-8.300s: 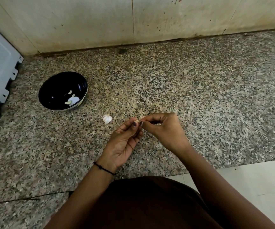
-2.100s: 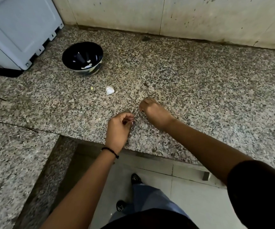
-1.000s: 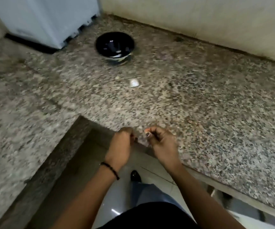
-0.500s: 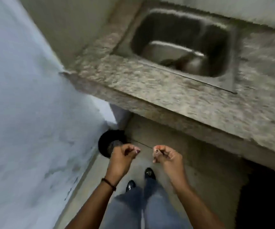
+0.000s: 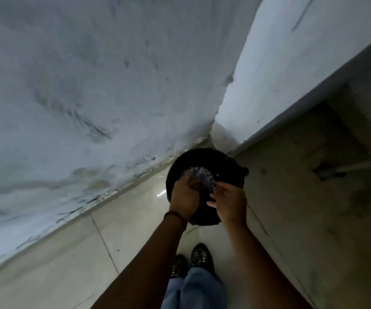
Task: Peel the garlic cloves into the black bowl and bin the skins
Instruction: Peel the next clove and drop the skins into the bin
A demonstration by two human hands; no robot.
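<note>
1. A pale, scuffed wall fills the left and top of the head view. It meets a floor of glossy light tiles along a slanting line.
2. The left hand, with a dark wristband on the wrist, is held over the near left rim of the bin. Its fingers are curled inward toward the palm. The blur hides whether they pinch any garlic skin.
3. The bin is round and black. It stands on the floor tight in the corner where the wall meets a second, lighter wall. Something crinkled and silvery glints inside it, just beyond both hands.
4. The right hand is just beside the left, apart from it, over the near right side of the bin. Its fingers look loosely spread with the thumb out to the side, so it seems to hold nothing. No skins can be made out in or above the bin.
5. Below the hands, two dark shoes and blue jeans show the person standing right at the bin.
6. To the right, a dull, stained surface falls into shadow.
</note>
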